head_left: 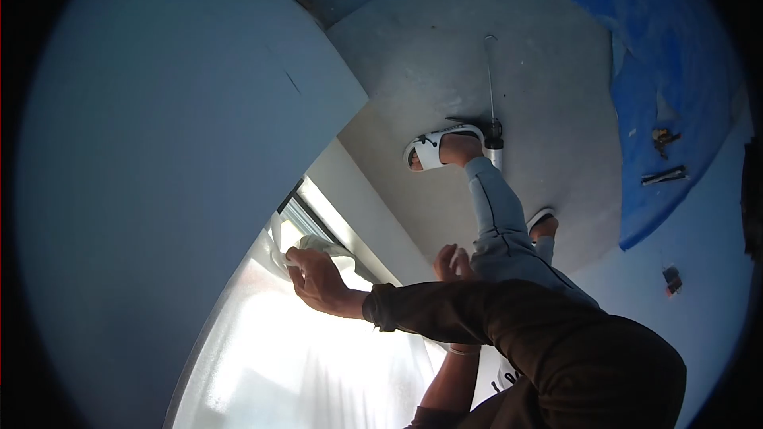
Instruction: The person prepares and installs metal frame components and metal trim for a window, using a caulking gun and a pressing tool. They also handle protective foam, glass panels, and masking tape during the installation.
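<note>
My right hand (319, 280), at the end of a long brown sleeve, pinches the gathered edge of a thin white translucent sheet (270, 349) hanging over a bright window. Its fingers are bent together around the material, close to the window frame (306, 218). My left hand (455, 263) is raised behind the brown sleeve, with its bent fingers partly visible and apart. Nothing shows between them. The sleeve hides its lower part, and a band circles the wrist.
A large pale panel (183, 111) fills the left. A caulking gun (493, 143) with a long rod lies on the grey floor (556, 111) beside my slippered foot (433, 149). Blue sheeting (668, 56) at right bears small items. Another small object (672, 280) lies lower down.
</note>
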A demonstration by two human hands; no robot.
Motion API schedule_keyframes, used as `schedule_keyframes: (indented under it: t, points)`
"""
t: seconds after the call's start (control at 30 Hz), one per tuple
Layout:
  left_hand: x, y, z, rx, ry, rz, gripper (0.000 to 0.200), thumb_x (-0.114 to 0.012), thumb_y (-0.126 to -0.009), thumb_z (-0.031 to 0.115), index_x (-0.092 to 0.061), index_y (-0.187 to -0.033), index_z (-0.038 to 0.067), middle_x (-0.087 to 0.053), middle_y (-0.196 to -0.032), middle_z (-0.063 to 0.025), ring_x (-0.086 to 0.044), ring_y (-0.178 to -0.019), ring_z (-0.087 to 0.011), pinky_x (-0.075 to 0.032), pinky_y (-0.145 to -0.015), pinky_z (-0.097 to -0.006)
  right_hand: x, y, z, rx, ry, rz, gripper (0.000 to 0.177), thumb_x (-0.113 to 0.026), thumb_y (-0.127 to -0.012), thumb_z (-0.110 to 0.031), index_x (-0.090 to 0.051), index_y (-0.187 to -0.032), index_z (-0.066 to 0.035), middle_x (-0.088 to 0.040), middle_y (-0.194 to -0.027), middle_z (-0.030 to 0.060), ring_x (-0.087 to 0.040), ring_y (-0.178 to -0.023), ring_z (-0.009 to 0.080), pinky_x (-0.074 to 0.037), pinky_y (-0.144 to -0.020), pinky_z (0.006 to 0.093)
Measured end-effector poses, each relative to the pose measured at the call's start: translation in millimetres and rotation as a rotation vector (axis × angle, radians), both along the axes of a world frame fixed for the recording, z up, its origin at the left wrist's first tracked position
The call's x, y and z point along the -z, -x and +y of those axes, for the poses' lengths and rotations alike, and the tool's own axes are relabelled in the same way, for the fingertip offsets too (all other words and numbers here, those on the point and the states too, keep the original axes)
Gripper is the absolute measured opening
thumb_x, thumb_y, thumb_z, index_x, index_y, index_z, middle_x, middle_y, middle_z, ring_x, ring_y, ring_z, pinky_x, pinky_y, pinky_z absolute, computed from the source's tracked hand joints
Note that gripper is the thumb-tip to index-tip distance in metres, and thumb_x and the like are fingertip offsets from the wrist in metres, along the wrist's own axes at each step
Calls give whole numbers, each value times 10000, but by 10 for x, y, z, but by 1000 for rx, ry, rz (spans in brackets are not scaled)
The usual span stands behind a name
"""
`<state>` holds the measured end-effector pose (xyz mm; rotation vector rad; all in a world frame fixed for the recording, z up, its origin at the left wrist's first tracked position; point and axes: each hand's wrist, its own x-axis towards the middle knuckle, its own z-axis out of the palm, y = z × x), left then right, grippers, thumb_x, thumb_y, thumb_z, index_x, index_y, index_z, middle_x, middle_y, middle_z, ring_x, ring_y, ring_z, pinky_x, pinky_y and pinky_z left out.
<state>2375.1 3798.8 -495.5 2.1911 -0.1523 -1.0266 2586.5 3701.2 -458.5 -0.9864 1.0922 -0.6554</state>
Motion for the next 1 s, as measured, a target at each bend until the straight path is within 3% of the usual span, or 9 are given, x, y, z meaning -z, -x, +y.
schedule_keyframes:
  t: [0.07,0.2,0.27,0.33,0.43,0.53,0.73,0.8,1.0]
  points:
    - [96,-437,219,187,-161,18,302,-611,-964,227,-566,-1164,7,-575,-1208,-150,-600,-1080,-278,-476,-954,-409,-65,45,12,-17,46,92,177,-595,-855,-32,-533,-1020,-26,-539,-849,161,-549,-828,324,-415,-745,454]
    - [42,-1209,635,-583,149,377,386,-603,-960,247,-510,-1262,25,-567,-1243,-144,-581,-1161,-319,-451,-1003,-463,-171,192,78,-105,-4,194,216,-643,-808,-31,-559,-1004,-62,-504,-971,145,-500,-993,339,-399,-825,462]
    - [0,-1517,981,-254,110,144,435,-563,-978,322,-484,-1293,32,-567,-1232,-159,-573,-1166,-338,-468,-988,-463,-112,274,175,-74,55,220,188,-652,-804,-52,-574,-975,-46,-518,-970,153,-514,-956,343,-403,-829,491]
    - [-906,-1397,-269,-407,214,14,538,-509,-989,442,-470,-1290,-2,-564,-1200,-181,-572,-1157,-330,-485,-961,-445,-175,449,226,-48,87,239,171,-648,-812,-64,-579,-967,-39,-532,-977,155,-521,-953,339,-407,-836,483]
    - [-974,-1829,-337,-364,249,25,711,-447,-978,577,-455,-1234,-87,-562,-1153,-199,-586,-1082,-291,-526,-823,-371,-215,659,294,-56,-60,98,146,-671,-846,-120,-587,-903,-15,-594,-917,164,-565,-857,324,-436,-756,443]
    - [-1194,-1972,-849,-93,-143,-173,438,-597,-968,289,-513,-1176,-87,-623,-944,-155,-617,-796,-183,-496,-624,-289,-354,799,382,-71,-23,111,156,-687,-844,-96,-589,-922,-4,-603,-831,168,-594,-815,316,-468,-693,396]
    - [-1419,-2129,-840,142,-219,-204,250,-604,-937,141,-627,-1041,-85,-662,-881,-137,-607,-747,-152,-487,-610,-276,-337,1185,-148,-511,-377,-190,234,-628,-861,-149,-641,-1058,-23,-662,-832,157,-664,-835,264,-499,-736,399]
    - [-1479,-2092,-789,103,-148,-207,267,-599,-937,131,-626,-1077,-94,-673,-916,-139,-606,-780,-161,-493,-678,-298,3,970,-310,-125,-509,-259,398,-564,-929,-297,-591,-1203,-8,-595,-890,64,-570,-847,156,-471,-780,318]
    - [-1750,-1968,-552,124,-165,-133,312,-592,-939,138,-605,-1126,-112,-684,-961,-157,-620,-855,-187,-486,-779,-319,-172,198,-1146,-474,-630,-331,717,-624,-844,-561,-652,-1114,102,-631,-1165,265,-624,-1068,343,-504,-880,451]
